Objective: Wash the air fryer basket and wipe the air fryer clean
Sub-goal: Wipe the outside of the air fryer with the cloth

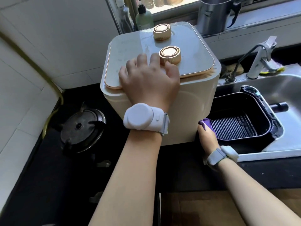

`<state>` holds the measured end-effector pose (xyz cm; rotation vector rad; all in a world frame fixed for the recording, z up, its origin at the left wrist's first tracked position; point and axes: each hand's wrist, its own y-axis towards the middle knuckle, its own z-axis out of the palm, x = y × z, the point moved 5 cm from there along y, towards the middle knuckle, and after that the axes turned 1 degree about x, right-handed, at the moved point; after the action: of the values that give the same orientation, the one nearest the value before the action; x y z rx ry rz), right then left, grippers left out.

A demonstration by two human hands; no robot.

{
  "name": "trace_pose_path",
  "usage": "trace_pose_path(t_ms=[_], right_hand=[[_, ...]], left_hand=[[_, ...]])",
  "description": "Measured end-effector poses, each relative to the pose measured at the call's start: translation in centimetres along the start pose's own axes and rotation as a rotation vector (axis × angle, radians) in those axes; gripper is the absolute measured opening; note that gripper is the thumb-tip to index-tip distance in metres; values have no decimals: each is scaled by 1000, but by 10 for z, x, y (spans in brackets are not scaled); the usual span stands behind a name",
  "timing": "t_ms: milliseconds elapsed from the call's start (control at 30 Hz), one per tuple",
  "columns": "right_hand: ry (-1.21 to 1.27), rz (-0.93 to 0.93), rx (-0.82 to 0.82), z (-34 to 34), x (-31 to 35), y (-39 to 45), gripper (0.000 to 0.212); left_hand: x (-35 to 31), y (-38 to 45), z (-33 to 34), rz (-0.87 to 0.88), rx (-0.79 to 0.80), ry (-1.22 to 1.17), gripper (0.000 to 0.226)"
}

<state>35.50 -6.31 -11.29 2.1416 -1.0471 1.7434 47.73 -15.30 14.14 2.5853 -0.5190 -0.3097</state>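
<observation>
Black countertop (187,173) runs across the near part of this kitchen, white tile on the left wall and a bright window at the far side. From the head camera, dead centre, sits the cream air fryer (187,101), square-topped, with two gold knobs on its lid: the far knob (162,32) and the near knob (170,55). The left hand (149,79) lies flat on that lid, fingers spread and fairly straight, pressing down, one fingertip right against the near knob. No curl, nothing gripped. A white wrist device (143,119) is strapped on that arm.

Down at the fryer's near right corner, the right hand (206,136) is bunched around a purple cloth (205,123), fingers closed on it, cloth touching the fryer's side wall. That wrist carries a grey strap (218,156).

Just right of the fryer, the black air fryer basket (263,103) sits in the steel sink (280,85), tilted, open side up. Inside it lies a ribbed grill plate (234,126) across the bottom; its dark handle (279,106) pokes out to the right. A chrome faucet (260,62) stands behind the sink.

Left of the fryer, a gas burner (83,128) is set into the black hob, a yellow hose (53,88) snaking along the wall. At the far sill stand a green pump bottle (144,18) and a metal kettle (215,15).
</observation>
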Motion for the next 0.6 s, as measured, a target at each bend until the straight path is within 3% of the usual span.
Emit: trace_pose_path(t_ms=[100, 233, 333, 400, 500, 600], right_hand=[[0, 9, -21, -4, -1, -1, 37], [-184, 180, -265, 3, -11, -20, 36], [-218, 284, -231, 1, -19, -32, 39], [-15, 348, -228, -15, -26, -49, 39], [552, 459, -252, -26, -32, -81, 36], [736, 470, -200, -37, -14, -89, 25]], left_hand=[[-1, 1, -1, -46, -1, 22, 40], [-3, -1, -5, -36, 15, 7, 40], [0, 1, -1, -22, 2, -28, 43], [2, -2, -4, -10, 15, -41, 46], [-1, -6, -9, -25, 40, -74, 43], [-8, -13, -18, -93, 66, -134, 35]])
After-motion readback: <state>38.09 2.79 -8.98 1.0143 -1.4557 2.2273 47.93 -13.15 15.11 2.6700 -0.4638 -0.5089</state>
